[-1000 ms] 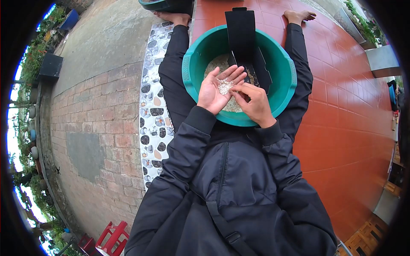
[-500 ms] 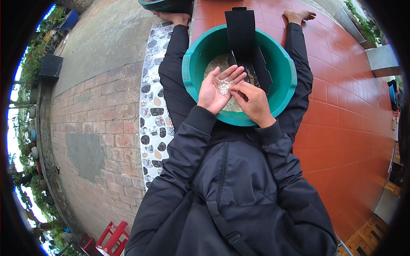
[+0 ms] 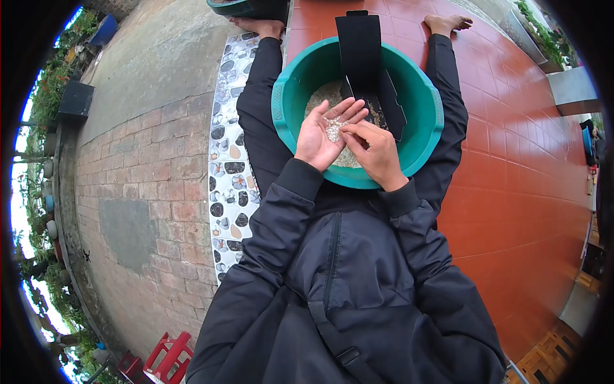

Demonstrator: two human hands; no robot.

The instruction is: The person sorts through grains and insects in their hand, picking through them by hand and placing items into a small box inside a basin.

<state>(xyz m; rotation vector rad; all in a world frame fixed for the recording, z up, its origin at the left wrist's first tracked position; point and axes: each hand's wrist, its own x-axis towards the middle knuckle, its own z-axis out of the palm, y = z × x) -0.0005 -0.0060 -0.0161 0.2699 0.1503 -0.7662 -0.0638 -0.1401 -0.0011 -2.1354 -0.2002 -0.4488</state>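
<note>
1. Head view: the green basin's rim (image 3: 279,105) curved around both hands, between the person's spread legs; the wrists came in over its near edge.
2. A gap lay between the right hand (image 3: 376,153) and the basin's right wall, while the black card box (image 3: 359,57) stood upright just beyond the fingers, rising past the far rim.
3. The left hand (image 3: 316,142) was palm up, its grip spread nearly flat, bearing a small heap of pale grains (image 3: 334,132).
4. The right grip had thumb and fingers drawn close together at the heap; I could not tell whether anything was pinched between them.
5. The grains looked whitish, loose and fine; more pale grain (image 3: 347,159) lay in the basin below, and brownish bits showed inside the box.
6. Glossy red floor tiles (image 3: 511,179) ran to the right, pebble-patterned tiles (image 3: 227,168) and brick paving (image 3: 128,173) to the left.
</note>
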